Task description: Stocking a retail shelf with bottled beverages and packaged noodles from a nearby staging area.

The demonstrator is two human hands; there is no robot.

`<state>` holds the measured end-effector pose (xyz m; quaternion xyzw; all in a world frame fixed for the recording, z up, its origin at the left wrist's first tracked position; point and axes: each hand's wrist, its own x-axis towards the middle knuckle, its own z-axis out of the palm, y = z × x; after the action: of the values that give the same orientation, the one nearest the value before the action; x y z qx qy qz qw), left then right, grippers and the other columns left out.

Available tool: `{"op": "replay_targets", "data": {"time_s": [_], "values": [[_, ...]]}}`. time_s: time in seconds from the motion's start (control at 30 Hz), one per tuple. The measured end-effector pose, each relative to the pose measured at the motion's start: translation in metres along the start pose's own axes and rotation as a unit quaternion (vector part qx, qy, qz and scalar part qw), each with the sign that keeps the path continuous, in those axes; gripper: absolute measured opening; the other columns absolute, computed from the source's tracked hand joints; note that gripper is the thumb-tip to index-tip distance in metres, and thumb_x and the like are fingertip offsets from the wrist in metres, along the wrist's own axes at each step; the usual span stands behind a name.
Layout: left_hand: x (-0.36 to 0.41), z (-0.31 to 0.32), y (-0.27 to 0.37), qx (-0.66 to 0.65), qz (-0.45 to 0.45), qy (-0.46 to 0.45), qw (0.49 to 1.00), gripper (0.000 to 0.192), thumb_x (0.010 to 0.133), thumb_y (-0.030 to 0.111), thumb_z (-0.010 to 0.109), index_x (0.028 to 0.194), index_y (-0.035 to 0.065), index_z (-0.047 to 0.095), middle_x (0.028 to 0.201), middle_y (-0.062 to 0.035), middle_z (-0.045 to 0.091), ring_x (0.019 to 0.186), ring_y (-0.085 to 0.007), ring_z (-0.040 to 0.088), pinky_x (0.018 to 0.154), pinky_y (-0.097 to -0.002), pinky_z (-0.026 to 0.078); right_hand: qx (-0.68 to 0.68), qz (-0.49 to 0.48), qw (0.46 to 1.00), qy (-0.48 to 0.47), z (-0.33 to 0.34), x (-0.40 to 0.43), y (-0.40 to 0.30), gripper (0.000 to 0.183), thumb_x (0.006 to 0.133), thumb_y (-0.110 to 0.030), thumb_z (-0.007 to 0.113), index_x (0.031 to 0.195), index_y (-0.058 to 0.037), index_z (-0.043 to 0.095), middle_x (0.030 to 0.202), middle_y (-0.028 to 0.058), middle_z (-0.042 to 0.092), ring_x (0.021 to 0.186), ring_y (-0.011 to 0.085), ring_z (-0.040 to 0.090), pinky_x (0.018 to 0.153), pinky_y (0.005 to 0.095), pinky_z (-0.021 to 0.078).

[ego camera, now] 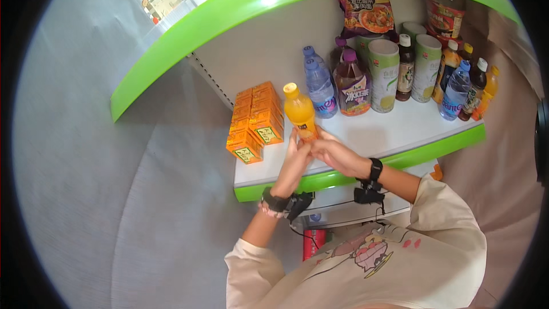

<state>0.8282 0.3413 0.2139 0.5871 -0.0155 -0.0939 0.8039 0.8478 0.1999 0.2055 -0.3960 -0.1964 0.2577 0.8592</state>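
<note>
Both of my hands are wrapped around the lower part of an orange juice bottle (300, 109) with a yellow cap. My left hand (293, 159) grips it from the left side, and my right hand (336, 152) from the right, with the fingers overlapping at its base. The bottle is held above the front of a white shelf (364, 137). Stacked orange drink cartons (256, 120) stand just left of it. Behind and to its right are blue-capped water bottles (321, 90) and a purple-capped iced tea bottle (351, 83).
Tall pale drink cans (384, 77), a dark white-capped bottle (405, 68) and another water bottle (455, 90) line the shelf's right half. A purple noodle packet (366, 13) and a red noodle tub (444, 15) sit at the back. A green-edged upper shelf (266, 2) overhangs.
</note>
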Motion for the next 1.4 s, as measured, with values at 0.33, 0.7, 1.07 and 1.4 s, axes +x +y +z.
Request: {"op": "replay_targets", "data": {"time_s": [0.33, 0.7, 1.07, 1.4], "values": [[0.107, -0.016, 0.0, 0.001, 0.147, -0.019, 0.989, 0.053, 0.091, 0.008, 0.04, 0.142, 0.0116, 0.029, 0.117, -0.0053, 0.052, 0.099, -0.0143, 0.053, 0.087, -0.0332, 0.044, -0.073, -0.06, 0.99, 0.109, -0.035, 0.092, 0.005, 0.007, 0.08, -0.01, 0.048, 0.084, -0.0055, 0.052, 0.086, 0.0009, 0.05, 0.077, 0.0104, 0.046, 0.07, 0.025, 0.0377], [0.14, 0.009, -0.001, -0.07, 0.1, 0.017, 0.992, 0.021, 0.088, 0.014, 0.049, 0.109, 0.0132, 0.049, 0.093, -0.0008, 0.056, 0.085, -0.0132, 0.054, 0.078, -0.0281, 0.044, -0.224, -0.044, 0.958, 0.176, -0.045, 0.085, -0.009, 0.037, 0.086, -0.028, 0.047, 0.113, -0.0038, 0.055, 0.109, 0.0023, 0.055, 0.102, 0.0123, 0.048, 0.09, 0.028, 0.0358], [0.166, -0.006, 0.002, -0.12, 0.107, 0.017, 0.987, 0.015, 0.087, 0.02, 0.053, 0.1, 0.0136, 0.05, 0.091, 0.0009, 0.051, 0.089, -0.0126, 0.048, 0.089, -0.0286, 0.037, -0.285, -0.089, 0.918, 0.261, -0.047, 0.042, 0.003, 0.088, 0.075, -0.025, 0.06, 0.145, -0.0003, 0.014, 0.147, 0.0203, 0.024, 0.138, 0.0302, 0.02, 0.111, 0.0356, 0.0201], [0.167, -0.022, 0.0, -0.12, 0.054, 0.014, 0.991, 0.032, 0.089, 0.042, 0.046, 0.105, 0.015, 0.052, 0.101, 0.0, 0.053, 0.097, -0.0135, 0.049, 0.09, -0.0304, 0.037, -0.202, -0.076, 0.94, 0.264, -0.042, 0.049, -0.012, 0.079, 0.069, -0.019, 0.062, 0.138, -0.0026, 0.026, 0.132, 0.0144, 0.038, 0.124, 0.0238, 0.036, 0.103, 0.0331, 0.0298]]}}
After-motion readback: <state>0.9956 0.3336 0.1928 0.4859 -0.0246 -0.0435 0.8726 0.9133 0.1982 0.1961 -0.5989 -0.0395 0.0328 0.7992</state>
